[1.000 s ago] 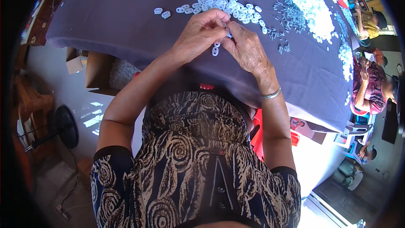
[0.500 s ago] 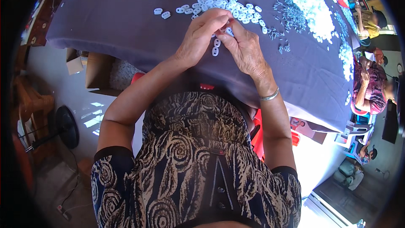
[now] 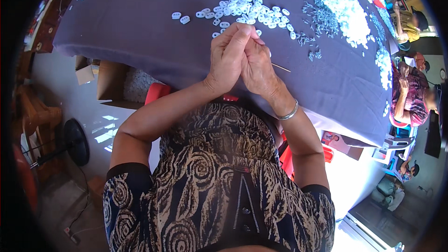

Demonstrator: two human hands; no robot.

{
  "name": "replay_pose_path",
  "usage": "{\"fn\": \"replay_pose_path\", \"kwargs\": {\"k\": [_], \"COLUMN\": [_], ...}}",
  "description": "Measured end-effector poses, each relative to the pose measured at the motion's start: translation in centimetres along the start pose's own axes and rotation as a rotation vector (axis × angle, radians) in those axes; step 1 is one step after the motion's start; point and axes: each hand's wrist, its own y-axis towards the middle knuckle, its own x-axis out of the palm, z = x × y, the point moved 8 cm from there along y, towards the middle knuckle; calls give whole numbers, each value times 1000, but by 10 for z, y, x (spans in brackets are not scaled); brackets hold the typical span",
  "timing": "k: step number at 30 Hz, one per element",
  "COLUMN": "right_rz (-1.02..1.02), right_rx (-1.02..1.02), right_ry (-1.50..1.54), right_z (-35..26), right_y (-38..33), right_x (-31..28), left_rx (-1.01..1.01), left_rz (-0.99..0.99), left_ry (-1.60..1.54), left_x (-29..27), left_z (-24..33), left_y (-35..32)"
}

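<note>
My left hand (image 3: 227, 55) and my right hand (image 3: 258, 64) are pressed together above the near part of the table, fingers closed against each other. Whatever they grip is hidden inside them. A thin light-brown stick (image 3: 282, 68) shows beside my right hand; whether it is held or lying on the cloth I cannot tell. Just beyond my fingertips spreads a heap of small white oval plastic pieces (image 3: 242, 5) with holes in them. Two loose white pieces (image 3: 180, 17) lie to the left of it.
Small metal screws (image 3: 322, 18) are heaped to the right, beside a large pile of white pieces (image 3: 343, 7). A dark cloth (image 3: 140, 23) covers the table. Below its left edge stands an open cardboard box (image 3: 112, 81). People (image 3: 410, 93) sit at the far right.
My hands have drawn closer together and slightly toward me. The white piece that showed between my right fingers is out of sight, and the thin stick has come into view.
</note>
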Motion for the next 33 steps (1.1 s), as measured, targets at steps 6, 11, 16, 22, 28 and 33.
{"fn": "replay_pose_path", "kwargs": {"k": [6, 11, 16, 22, 28, 33], "right_rz": [-7, 15, -5, 59, 44, 110], "right_rx": [-47, -89, -9, 114, 132, 135], "right_ry": [-70, -113, -80, -180, -298, -248], "right_z": [-1, 1, 8, 14, 24, 28], "right_y": [-1, 1, 4, 3, 6, 7], "right_x": [4, 5, 6, -12, -29, -33], "left_rx": [-23, -35, -104, -41, 77, 101], "left_rz": [93, 107, 45, 98, 42, 74], "left_ry": [-49, -36, -74, 112, 528, 427], "left_x": [-6, -11, -14, -11, -17, -33], "left_z": [-6, -11, -18, -14, -7, -3], "left_y": [1, 6, 9, 12, 11, 25]}}
